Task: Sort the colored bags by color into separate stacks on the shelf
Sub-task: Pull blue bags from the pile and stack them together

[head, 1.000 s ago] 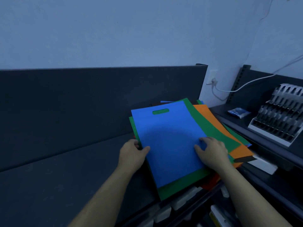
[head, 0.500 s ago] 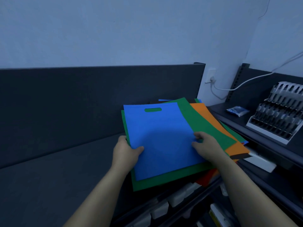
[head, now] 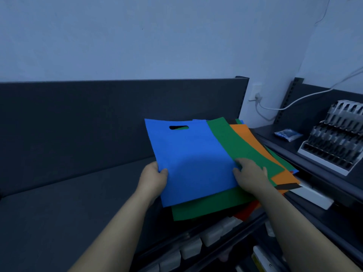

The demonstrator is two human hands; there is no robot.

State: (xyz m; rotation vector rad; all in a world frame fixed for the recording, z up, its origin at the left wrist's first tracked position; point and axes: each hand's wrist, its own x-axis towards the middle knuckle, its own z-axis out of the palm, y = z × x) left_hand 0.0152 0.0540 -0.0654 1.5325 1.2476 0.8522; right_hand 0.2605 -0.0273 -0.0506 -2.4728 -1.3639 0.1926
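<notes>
Over the shelf (head: 68, 213), left hand (head: 153, 179) and right hand (head: 251, 175) hold blue bag (head: 190, 154).

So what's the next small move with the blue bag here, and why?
Probably lift the blue bag leftward onto the bare shelf to start a blue stack. The left hand grips its left edge, its far end looks raised off the pile, and the right hand sits at its right edge over the green bag.

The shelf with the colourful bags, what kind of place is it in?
Probably a shop or stockroom: dark metal shelves, a rack of small packets and white tags along a shelf edge.
</notes>
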